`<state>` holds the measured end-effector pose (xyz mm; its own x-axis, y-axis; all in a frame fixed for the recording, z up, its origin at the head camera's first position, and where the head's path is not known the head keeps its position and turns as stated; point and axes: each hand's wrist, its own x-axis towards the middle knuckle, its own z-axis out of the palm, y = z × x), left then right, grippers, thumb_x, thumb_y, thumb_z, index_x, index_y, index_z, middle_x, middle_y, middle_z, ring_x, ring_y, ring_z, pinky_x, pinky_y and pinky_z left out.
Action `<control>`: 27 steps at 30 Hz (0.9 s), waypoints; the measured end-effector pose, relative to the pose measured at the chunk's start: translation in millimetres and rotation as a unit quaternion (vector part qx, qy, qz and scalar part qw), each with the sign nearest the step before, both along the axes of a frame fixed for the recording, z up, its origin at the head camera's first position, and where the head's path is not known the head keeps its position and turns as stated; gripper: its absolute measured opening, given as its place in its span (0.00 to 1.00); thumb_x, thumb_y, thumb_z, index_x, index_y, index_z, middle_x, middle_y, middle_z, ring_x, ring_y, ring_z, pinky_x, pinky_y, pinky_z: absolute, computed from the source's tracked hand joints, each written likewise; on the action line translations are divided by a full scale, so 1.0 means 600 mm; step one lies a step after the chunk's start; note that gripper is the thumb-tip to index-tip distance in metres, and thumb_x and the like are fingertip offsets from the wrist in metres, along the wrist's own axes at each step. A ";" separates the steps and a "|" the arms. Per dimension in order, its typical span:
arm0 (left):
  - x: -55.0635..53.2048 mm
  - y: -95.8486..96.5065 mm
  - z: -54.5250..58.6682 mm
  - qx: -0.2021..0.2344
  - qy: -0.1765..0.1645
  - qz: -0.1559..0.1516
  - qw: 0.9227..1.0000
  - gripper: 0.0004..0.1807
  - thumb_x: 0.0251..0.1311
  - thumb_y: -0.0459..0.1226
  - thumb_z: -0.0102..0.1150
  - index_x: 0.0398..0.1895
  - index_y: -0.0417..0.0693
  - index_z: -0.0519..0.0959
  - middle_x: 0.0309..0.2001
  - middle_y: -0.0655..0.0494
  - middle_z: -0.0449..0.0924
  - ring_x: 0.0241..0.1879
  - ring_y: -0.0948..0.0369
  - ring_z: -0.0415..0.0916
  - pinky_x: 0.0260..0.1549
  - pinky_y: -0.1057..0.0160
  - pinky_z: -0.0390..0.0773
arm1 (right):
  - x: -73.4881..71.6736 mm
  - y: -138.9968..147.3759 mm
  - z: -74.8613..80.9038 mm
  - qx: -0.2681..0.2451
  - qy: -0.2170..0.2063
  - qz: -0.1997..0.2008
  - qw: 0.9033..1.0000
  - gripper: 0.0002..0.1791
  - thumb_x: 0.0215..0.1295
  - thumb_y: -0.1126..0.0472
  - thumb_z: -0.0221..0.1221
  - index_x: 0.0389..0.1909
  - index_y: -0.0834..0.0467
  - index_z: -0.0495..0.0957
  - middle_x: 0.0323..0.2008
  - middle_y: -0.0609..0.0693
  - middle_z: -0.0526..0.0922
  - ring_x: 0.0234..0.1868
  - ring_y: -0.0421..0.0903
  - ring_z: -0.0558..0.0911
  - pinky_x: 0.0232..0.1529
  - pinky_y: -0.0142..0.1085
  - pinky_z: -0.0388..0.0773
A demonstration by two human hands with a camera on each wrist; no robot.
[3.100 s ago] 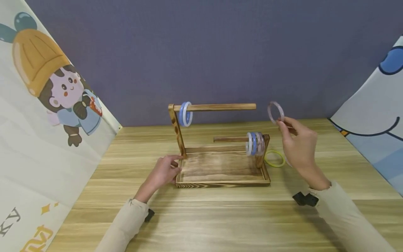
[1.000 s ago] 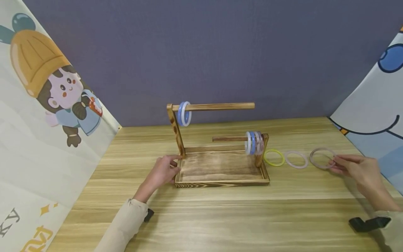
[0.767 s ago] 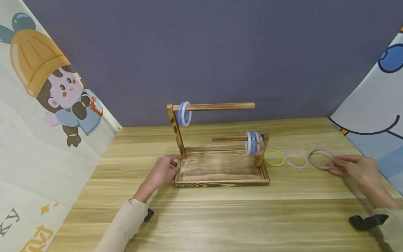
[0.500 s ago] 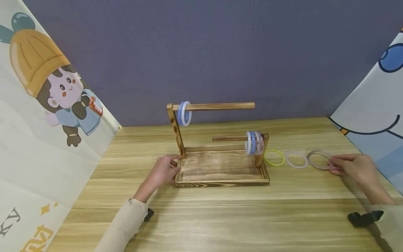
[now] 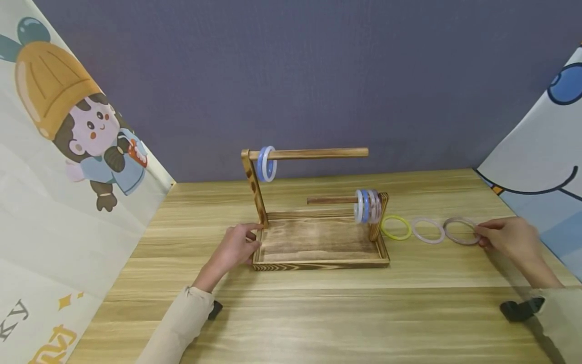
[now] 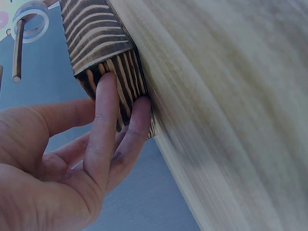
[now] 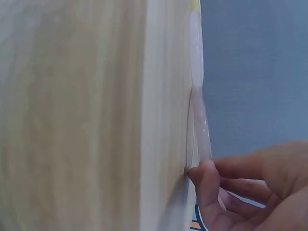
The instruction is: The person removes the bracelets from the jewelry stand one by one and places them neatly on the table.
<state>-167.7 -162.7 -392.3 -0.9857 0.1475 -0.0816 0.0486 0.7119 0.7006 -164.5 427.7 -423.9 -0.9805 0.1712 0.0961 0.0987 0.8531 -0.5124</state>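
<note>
In the head view, my right hand [image 5: 511,240] pinches the right edge of a greyish-purple bangle [image 5: 454,241] low at the tabletop. The right wrist view shows that bangle [image 7: 202,127] edge-on, thumb and finger at its near end. Just left of it lies a pale pink bangle [image 5: 429,241], then a yellow bangle [image 5: 396,238] beside the rack. My left hand [image 5: 234,246] rests its fingers on the left end of the wooden bangle rack [image 5: 320,265]. In the left wrist view, fairly straight fingertips press the striped end of the rack [image 6: 98,36].
A blue and a white bangle [image 5: 271,174] hang at the left of the upper bar [image 5: 318,153]. Several white, blue and purplish bangles [image 5: 359,215] hang at the post end of the lower bar [image 5: 329,200]. A dark wall panel [image 5: 309,76] stands behind the table [image 5: 295,318].
My right hand has brought the greyish-purple bangle from the air beside the rack down to the table at the right, then leftward up to the pink one. My left hand stays put.
</note>
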 end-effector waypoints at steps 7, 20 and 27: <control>0.000 0.000 0.000 0.002 -0.001 0.000 1.000 0.26 0.63 0.27 0.62 0.66 0.45 0.75 0.48 0.36 0.81 0.38 0.51 0.84 0.20 0.64 0.86 | -0.008 0.003 0.000 0.018 -0.001 0.028 0.999 0.18 0.69 0.59 0.61 0.40 0.73 0.85 0.18 0.48 0.85 0.19 0.39 0.80 0.22 0.29 0.72; 0.001 0.000 0.002 0.003 -0.003 -0.002 1.000 0.26 0.64 0.28 0.61 0.66 0.45 0.75 0.48 0.37 0.81 0.37 0.52 0.84 0.20 0.64 0.86 | -0.020 0.000 0.001 0.040 -0.001 0.054 0.998 0.13 0.63 0.64 0.64 0.36 0.74 0.84 0.15 0.48 0.84 0.18 0.42 0.82 0.36 0.61 0.76; 0.002 0.001 0.003 -0.001 -0.002 -0.001 1.000 0.26 0.64 0.28 0.61 0.66 0.46 0.75 0.48 0.37 0.82 0.36 0.53 0.83 0.19 0.65 0.86 | -0.019 -0.002 0.007 0.050 -0.016 0.057 0.997 0.12 0.63 0.63 0.64 0.36 0.72 0.85 0.15 0.47 0.84 0.18 0.42 0.82 0.33 0.57 0.76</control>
